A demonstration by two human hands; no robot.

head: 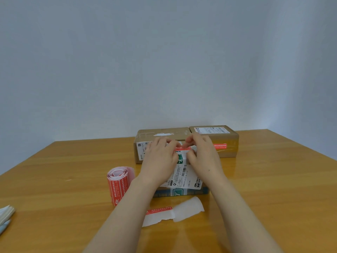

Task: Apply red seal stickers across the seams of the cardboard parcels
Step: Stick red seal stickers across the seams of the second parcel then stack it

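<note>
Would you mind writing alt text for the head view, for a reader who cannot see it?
A left hand and right hand hold a red seal sticker over a labelled parcel on a table. A brown box and a second box stand behind; a sticker roll sits left.

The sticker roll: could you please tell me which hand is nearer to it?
Left. The left hand is up and right of the sticker roll; the right hand lies farther right.

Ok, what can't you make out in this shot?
Head view:
- Top seam of the parcel: hidden under the left hand and right hand.
- Ends of the sticker: covered by the fingers holding it.
- Print on the label: too small to read.
- The objects at the left edge: cut off.
</note>
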